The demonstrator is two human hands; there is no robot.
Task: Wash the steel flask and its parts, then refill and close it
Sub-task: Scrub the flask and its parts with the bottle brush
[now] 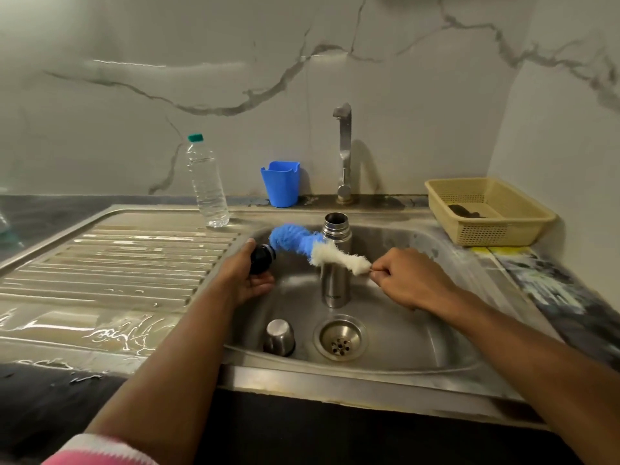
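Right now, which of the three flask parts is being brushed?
The black stopper, held in the left hand with the blue brush tip against it. The open flask body stands untouched in the sink; the steel cup sits upside down by the drain.

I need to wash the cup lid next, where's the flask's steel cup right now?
In the head view, the steel cup sits upside down in the sink, front left, just left of the drain.

Your bottle brush point(313, 249) runs blue at the tip, white toward the handle, beside a silver steel flask point(335, 263) and black stopper point(261, 260). Behind: a blue cup point(281, 184), a green-capped clear bottle point(206, 182), a beige basket point(486, 213), grey-veined white marble wall point(235, 78).
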